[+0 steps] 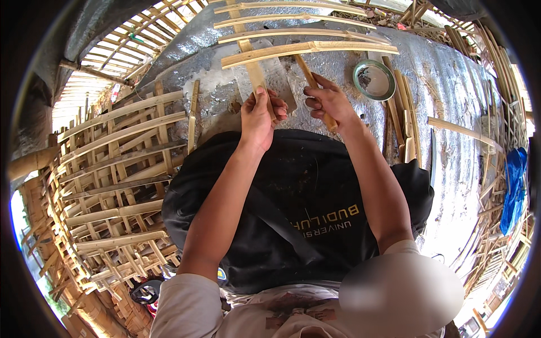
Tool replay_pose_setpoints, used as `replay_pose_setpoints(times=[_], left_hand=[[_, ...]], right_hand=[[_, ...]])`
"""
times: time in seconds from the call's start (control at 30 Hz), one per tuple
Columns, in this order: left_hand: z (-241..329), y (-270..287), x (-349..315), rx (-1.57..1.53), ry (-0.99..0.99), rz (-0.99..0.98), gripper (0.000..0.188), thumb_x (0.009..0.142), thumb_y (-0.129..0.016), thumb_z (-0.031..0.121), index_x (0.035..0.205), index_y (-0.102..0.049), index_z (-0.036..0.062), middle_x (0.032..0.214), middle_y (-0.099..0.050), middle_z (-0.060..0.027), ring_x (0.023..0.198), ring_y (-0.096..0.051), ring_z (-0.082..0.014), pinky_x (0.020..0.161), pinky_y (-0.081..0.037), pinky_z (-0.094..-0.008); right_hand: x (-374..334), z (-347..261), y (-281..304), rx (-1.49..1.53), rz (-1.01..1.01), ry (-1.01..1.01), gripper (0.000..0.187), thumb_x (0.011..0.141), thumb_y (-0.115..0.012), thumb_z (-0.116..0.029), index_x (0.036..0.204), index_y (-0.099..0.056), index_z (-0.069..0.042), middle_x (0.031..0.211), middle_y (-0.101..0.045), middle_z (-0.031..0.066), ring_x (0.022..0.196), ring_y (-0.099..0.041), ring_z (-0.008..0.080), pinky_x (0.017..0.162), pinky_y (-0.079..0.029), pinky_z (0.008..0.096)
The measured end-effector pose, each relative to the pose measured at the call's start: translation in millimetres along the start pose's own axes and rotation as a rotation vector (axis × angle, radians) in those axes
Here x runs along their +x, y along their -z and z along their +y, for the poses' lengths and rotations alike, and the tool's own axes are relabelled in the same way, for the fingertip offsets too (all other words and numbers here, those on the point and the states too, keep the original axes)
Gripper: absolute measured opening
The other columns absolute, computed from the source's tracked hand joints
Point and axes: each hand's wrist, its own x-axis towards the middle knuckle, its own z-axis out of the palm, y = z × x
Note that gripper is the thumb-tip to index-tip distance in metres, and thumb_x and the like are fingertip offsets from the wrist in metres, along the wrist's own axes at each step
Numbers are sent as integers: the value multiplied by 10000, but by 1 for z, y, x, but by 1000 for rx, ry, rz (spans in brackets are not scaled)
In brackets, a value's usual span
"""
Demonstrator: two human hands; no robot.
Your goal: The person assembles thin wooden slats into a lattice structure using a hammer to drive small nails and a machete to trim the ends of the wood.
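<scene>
Up top, approx. ctr, four bamboo slats (pixel 310 52) lay crosswise, one beyond another w/ gaps btwn, across a flat upright (pixel 255 73) that ran down toward the person. L hand (pixel 259 119) had the upright's near end, fingers clamped on it, thumb lying along its face. R hand (pixel 331 104) was just to the right, apart from L, its fingers curled round a stick (pixel 306 70). Stick was tilted, far end leaning left, butt poking out below the fist. Its far end sat right by the nearest slat; couldn't tell if they touched, view too poor there. Beneath the upright, a pale slab (pixel 277 76), prob. flat, lay on a big shiny grey sheet (pixel 453 107).

Right of R hand: round bowl (pixel 381 84), green rim, w/ small dark bits inside. Just beside it, loose strips (pixel 413 121) lay lengthwise; another strip (pixel 465 133) lay slanted further right. Near the far-right edge, a crumpled blue cloth (pixel 513 191).

L side: large lattice (pixel 115 214) of crossed bamboo, w/ a short strip (pixel 194 101) btwn it & the slab. Black cloth (pixel 282 186) w/ yellow lettering covered the lap, under both forearms.
</scene>
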Motion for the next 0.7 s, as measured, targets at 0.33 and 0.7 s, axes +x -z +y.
replay_pose_setpoints(times=[0.33,0.7], left_hand=[[5,-4,1,40,-27,-25,304,1030,-524,379,959,-581,89,746,-646,-50,608,-602,-103,570,-521,-253],[5,-2,1,-75,14,-16,350,1021,-528,413,976,-559,67,746,-652,-67,625,-649,-147,571,-558,-288]], right_hand=[[1,2,-2,-34,30,-6,645,931,-587,-27,1510,-304,-47,783,-475,-20,604,-422,62,458,-330,213],[3,6,-2,-118,59,19,671,927,-593,-48,1522,-282,-41,777,-456,-24,603,-428,63,467,-350,220]])
